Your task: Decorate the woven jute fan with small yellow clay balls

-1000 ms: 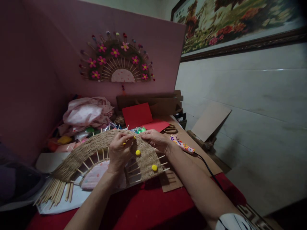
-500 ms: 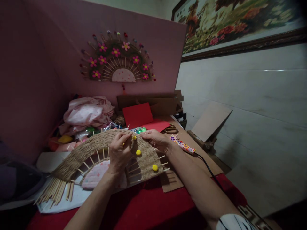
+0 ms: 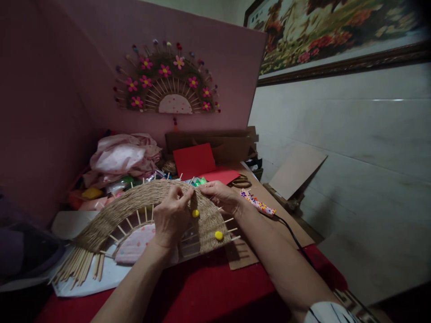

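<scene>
A half-round woven twine fan (image 3: 134,206) with thin wooden sticks lies tilted across the table in front of me. Two yellow dots (image 3: 195,213), like small clay balls or buttons, show on its right part. My left hand (image 3: 172,215) is over the fan's middle, fingers curled and the fingertips close against the twine band near its upper edge; whatever they hold is hidden. Beside it, my right hand (image 3: 222,197) pinches the fan's upper edge. Polka-dot fabric (image 3: 136,244) covers the fan's inner half circle.
Loose wooden sticks (image 3: 76,267) lie at the left on a white sheet. A flower-patterned glue gun (image 3: 257,202) with a black cord rests on cardboard at right, near scissors (image 3: 241,181). Red paper (image 3: 194,160) and bundled pink cloth (image 3: 124,154) stand behind. A finished fan (image 3: 175,103) hangs above.
My left fingers have shifted slightly right along the fan's upper edge and now cover a yellow dot there. The yellow bit by the left fingers is out of sight. My right hand keeps its grip.
</scene>
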Available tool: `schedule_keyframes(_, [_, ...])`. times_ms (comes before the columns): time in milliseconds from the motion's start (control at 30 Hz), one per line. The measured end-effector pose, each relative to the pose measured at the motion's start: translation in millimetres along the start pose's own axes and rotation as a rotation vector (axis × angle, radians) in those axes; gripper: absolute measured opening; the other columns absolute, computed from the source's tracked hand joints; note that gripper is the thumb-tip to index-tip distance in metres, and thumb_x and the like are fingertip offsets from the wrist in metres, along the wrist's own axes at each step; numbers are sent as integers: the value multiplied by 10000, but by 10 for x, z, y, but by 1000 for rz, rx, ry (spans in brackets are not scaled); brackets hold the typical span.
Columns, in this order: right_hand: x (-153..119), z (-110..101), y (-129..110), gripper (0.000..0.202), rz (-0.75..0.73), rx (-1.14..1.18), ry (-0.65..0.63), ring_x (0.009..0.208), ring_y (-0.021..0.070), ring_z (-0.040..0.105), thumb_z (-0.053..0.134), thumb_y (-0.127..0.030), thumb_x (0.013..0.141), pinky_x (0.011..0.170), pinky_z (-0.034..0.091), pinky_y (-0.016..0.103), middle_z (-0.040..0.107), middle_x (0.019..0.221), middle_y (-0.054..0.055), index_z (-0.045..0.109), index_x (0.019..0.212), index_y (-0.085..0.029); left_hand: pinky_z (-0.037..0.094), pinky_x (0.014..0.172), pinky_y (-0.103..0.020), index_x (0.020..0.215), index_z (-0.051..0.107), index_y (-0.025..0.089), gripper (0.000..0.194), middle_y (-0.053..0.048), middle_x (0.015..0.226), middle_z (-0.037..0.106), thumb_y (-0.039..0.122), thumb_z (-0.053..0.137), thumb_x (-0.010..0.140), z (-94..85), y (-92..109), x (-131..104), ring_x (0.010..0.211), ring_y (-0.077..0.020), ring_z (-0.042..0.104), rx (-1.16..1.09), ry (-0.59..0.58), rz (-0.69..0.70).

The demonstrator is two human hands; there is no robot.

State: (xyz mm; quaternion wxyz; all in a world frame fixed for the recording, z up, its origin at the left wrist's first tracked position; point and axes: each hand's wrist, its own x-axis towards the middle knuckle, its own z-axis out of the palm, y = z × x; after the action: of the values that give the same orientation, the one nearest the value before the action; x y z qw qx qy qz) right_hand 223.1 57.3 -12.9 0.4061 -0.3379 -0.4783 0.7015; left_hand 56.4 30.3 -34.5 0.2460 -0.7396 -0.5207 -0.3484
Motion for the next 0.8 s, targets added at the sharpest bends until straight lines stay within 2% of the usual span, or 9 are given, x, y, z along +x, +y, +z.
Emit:
schedule_keyframes(133, [0, -5, 5, 194, 0, 17, -24, 619, 116, 553, 716, -265, 674, 583, 401, 227, 626, 664, 26, 662, 781, -113, 209, 446, -218, 1089, 661, 351, 361, 8, 894, 635, 173, 527, 805, -18, -3, -3, 563, -83, 477, -62, 47, -61])
schedule_keyframes(233, [17, -27, 16, 176, 18, 5, -19, 615, 116, 552, 704, -261, 690, 573, 410, 226, 625, 656, 28, 664, 780, -115, 209, 448, -218, 1035, 688, 311, 315, 6, 885, 638, 186, 535, 790, -35, 4, -21, 560, -83, 475, -45, 89, -103])
schedule_keyframes(367, [33, -49, 28, 157, 26, -10, -1, 600, 109, 546, 698, -243, 695, 550, 409, 216, 626, 649, 29, 667, 776, -112, 167, 444, -231, 994, 698, 328, 275, 2, 853, 628, 238, 497, 831, -66, 54, -45, 529, -83, 441, -3, 42, -91])
schedule_keyframes(533, [7, -25, 17, 138, 18, 18, -17, 591, 105, 553, 685, -218, 706, 531, 396, 205, 631, 652, 30, 660, 785, -108, 153, 444, -246, 1044, 677, 328, 302, -20, 870, 624, 240, 457, 858, -70, 101, -63, 513, -90, 423, 15, -32, -85])
schedule_keyframes(800, [3, -17, 10, 140, 17, 15, -28, 584, 104, 544, 681, -235, 703, 532, 398, 207, 628, 645, 32, 662, 763, -111, 150, 438, -247, 1076, 666, 344, 320, -24, 872, 622, 243, 454, 859, -39, 97, -75, 502, -91, 416, 17, -57, -89])
